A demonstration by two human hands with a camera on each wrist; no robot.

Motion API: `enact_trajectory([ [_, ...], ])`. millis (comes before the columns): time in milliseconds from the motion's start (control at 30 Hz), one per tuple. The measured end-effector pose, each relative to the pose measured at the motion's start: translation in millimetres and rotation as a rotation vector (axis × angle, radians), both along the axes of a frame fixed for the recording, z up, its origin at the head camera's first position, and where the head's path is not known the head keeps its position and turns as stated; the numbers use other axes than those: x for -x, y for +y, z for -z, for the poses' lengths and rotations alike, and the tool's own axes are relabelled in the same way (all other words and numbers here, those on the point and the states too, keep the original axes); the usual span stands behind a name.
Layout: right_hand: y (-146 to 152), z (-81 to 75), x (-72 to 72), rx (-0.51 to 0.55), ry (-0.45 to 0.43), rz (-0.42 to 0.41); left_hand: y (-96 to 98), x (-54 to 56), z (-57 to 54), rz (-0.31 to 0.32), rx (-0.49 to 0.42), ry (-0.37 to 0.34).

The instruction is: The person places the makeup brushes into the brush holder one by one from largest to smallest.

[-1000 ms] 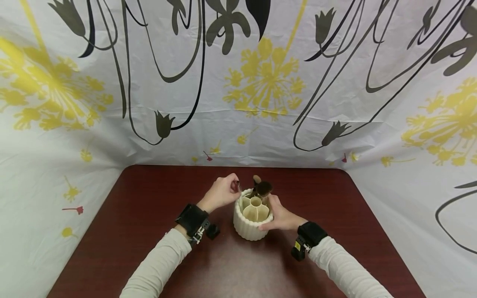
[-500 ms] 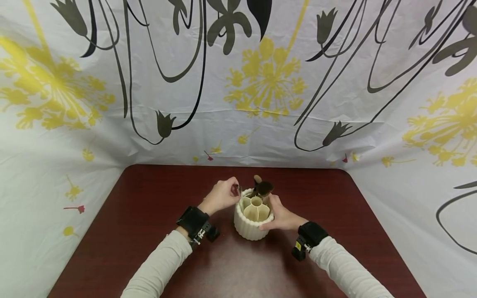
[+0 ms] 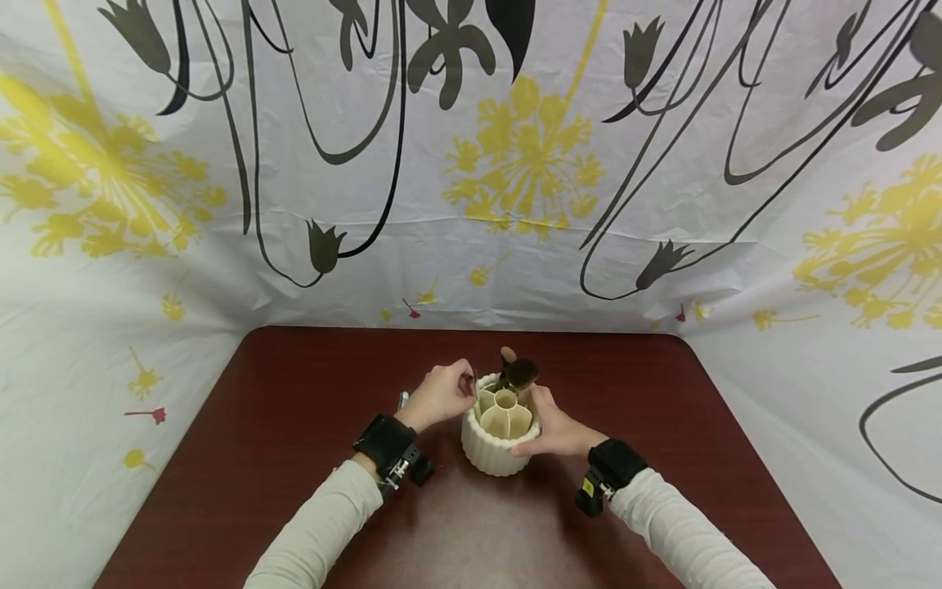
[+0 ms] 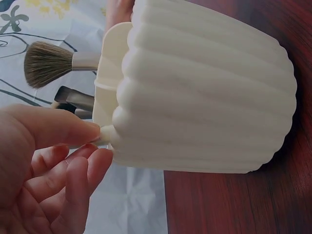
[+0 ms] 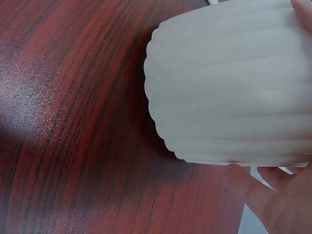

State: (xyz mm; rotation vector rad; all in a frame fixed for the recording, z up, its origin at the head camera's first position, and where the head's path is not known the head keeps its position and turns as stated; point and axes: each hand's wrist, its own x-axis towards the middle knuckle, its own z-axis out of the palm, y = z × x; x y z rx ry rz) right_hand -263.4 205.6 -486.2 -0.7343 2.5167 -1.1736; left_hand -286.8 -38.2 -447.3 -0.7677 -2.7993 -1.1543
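Observation:
A ribbed white brush holder (image 3: 495,448) with cream inner compartments (image 3: 505,419) stands upright on the table. My left hand (image 3: 440,394) pinches a slim, silvery, stick-like thing (image 4: 104,137) at the holder's left rim; fingers cover most of it, so its kind is unclear. In the left wrist view the thumb and fingers of that hand touch or nearly touch the rim. My right hand (image 3: 558,424) grips the holder's right side, thumb at the near side and fingers behind. A fluffy makeup brush (image 4: 48,63) and a flat dark brush (image 4: 74,99) stick out of the holder.
The dark red wooden table (image 3: 316,376) reaches back to a white patterned cloth (image 3: 412,188), which hangs behind and at both sides. A small pale thing (image 3: 403,399) shows behind my left wrist, mostly hidden.
My left hand has come down slightly at the holder's left rim, still pinching the slim thing. A pale thing now shows behind the left wrist. The right hand and holder stay put.

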Motion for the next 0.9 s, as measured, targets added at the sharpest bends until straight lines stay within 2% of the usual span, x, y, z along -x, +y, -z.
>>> enact_trajectory([
  [300,-1,2.0,1.0,0.010,0.022,-0.001,-6.6,2.4,-5.2,-0.019,-0.013,-0.065],
  [567,-1,0.5,1.2,0.023,0.026,-0.012,-17.8,11.3,-12.1,-0.075,0.009,-0.039],
  [700,-1,0.3,0.9,0.032,0.020,-0.015,-26.1,16.6,-9.5,-0.125,0.041,-0.025],
  [900,-1,1.9,1.7,0.038,0.038,-0.012,-39.9,21.7,0.4,-0.165,0.061,-0.053],
])
